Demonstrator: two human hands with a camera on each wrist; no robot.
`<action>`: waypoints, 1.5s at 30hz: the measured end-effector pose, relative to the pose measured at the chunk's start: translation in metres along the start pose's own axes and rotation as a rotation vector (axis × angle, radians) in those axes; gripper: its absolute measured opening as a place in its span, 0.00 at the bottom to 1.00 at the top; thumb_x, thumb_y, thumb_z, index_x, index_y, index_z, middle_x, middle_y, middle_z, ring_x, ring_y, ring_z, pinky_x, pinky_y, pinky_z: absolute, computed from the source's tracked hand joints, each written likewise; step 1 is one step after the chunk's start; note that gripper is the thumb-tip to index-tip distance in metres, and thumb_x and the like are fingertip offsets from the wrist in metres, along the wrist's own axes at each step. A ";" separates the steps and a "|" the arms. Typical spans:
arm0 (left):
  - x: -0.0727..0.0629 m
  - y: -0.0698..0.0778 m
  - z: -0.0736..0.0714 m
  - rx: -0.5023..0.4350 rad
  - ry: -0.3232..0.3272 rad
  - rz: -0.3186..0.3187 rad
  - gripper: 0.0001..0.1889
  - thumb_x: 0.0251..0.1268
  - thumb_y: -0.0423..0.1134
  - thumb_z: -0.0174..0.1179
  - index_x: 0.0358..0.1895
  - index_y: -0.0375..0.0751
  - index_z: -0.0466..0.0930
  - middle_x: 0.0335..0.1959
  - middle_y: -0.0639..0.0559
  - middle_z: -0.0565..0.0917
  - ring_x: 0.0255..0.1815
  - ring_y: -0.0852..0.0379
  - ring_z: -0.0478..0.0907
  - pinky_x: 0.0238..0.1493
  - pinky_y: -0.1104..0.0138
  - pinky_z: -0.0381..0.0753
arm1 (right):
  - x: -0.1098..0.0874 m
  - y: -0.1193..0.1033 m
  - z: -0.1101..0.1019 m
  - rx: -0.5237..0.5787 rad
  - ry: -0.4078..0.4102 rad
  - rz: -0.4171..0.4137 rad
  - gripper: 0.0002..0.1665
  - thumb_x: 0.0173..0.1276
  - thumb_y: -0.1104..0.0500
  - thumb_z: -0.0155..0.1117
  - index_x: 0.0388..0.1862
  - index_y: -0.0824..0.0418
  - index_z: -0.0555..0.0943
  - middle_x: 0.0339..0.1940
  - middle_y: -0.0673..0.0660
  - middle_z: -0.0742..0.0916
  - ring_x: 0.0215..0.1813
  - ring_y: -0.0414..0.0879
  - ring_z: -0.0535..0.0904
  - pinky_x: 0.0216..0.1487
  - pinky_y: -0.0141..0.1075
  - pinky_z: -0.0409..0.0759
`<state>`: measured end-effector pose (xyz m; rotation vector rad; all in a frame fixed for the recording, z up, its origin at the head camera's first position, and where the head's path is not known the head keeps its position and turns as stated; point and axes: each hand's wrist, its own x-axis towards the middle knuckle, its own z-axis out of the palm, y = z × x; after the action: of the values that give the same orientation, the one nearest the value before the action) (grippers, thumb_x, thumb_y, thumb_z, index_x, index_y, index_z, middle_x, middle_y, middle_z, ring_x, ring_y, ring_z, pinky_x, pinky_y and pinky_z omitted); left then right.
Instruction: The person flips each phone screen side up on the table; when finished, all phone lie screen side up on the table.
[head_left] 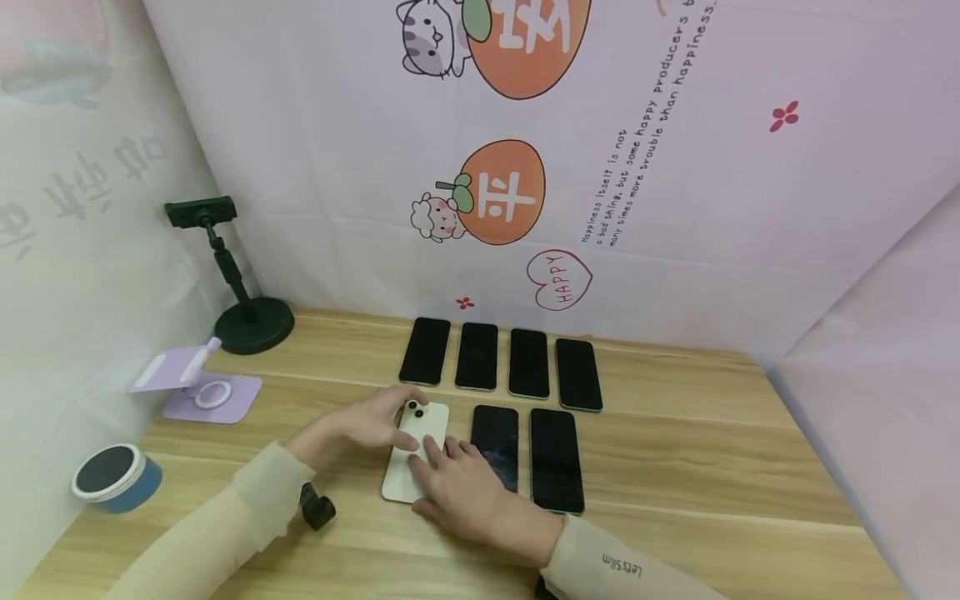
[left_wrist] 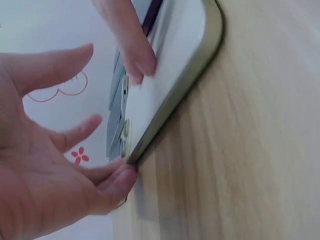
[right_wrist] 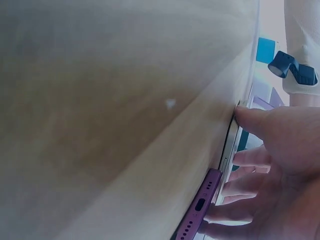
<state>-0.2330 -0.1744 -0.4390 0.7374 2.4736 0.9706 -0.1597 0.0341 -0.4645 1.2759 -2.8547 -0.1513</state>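
Observation:
A white phone (head_left: 405, 475) lies face down on the wooden table, its two camera lenses at the far end. My left hand (head_left: 371, 419) reaches its far left corner; fingertips touch the edge by the cameras, while the thumb stands apart in the left wrist view. My right hand (head_left: 468, 492) rests over the phone's near right part, with fingertips on the back. In the right wrist view its thumb is by the white phone's edge (right_wrist: 228, 152). A dark-screened phone (head_left: 495, 442) with a purple frame (right_wrist: 200, 205) lies just right, partly hidden by the right hand.
Another black-screened phone (head_left: 556, 460) lies further right. Several phones form a row behind, including one at its right end (head_left: 579, 375). At left stand a black phone stand (head_left: 255, 323), a lilac folding stand (head_left: 243, 398) and a blue tub (head_left: 133, 490). Printed cloth (head_left: 675, 283) hangs behind.

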 end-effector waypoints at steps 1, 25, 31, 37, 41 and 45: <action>0.001 0.000 0.000 -0.024 0.007 -0.025 0.33 0.62 0.40 0.71 0.67 0.31 0.70 0.69 0.31 0.75 0.73 0.34 0.70 0.74 0.39 0.70 | 0.000 0.000 0.000 -0.001 0.000 -0.004 0.36 0.77 0.34 0.57 0.74 0.51 0.74 0.75 0.61 0.79 0.68 0.60 0.82 0.64 0.50 0.84; 0.008 0.000 0.011 -0.244 0.295 -0.223 0.23 0.60 0.22 0.63 0.61 0.34 0.78 0.66 0.33 0.79 0.66 0.38 0.78 0.49 0.59 0.87 | 0.000 -0.001 -0.011 0.023 -0.019 0.052 0.36 0.74 0.35 0.63 0.72 0.52 0.74 0.73 0.61 0.81 0.67 0.56 0.84 0.68 0.53 0.82; 0.010 0.001 0.013 -0.264 0.349 -0.309 0.26 0.56 0.24 0.70 0.61 0.35 0.81 0.52 0.38 0.84 0.48 0.46 0.83 0.39 0.63 0.85 | 0.000 -0.001 -0.013 0.037 -0.018 0.056 0.35 0.74 0.35 0.63 0.71 0.52 0.73 0.73 0.62 0.81 0.67 0.56 0.84 0.68 0.52 0.82; 0.011 0.002 0.009 -0.254 0.363 -0.329 0.25 0.54 0.23 0.71 0.59 0.33 0.83 0.45 0.39 0.85 0.39 0.54 0.83 0.32 0.67 0.85 | -0.001 0.002 -0.015 0.104 -0.033 0.064 0.36 0.75 0.36 0.62 0.74 0.52 0.72 0.75 0.61 0.79 0.69 0.55 0.83 0.70 0.53 0.81; 0.010 0.005 0.003 -0.191 0.349 -0.306 0.24 0.55 0.24 0.71 0.58 0.32 0.83 0.44 0.39 0.87 0.38 0.54 0.84 0.33 0.67 0.85 | -0.002 0.004 -0.016 0.175 -0.040 0.068 0.34 0.76 0.38 0.61 0.74 0.53 0.72 0.76 0.61 0.79 0.71 0.55 0.81 0.71 0.53 0.80; 0.008 0.012 -0.006 -0.092 0.322 -0.292 0.23 0.56 0.26 0.69 0.58 0.31 0.83 0.43 0.40 0.87 0.34 0.56 0.83 0.32 0.68 0.84 | -0.005 0.008 -0.016 0.224 0.013 0.057 0.31 0.78 0.43 0.60 0.72 0.56 0.75 0.73 0.60 0.82 0.71 0.52 0.81 0.70 0.48 0.81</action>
<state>-0.2379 -0.1653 -0.4277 0.1911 2.6831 1.1518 -0.1612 0.0420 -0.4473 1.2187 -2.9607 0.1817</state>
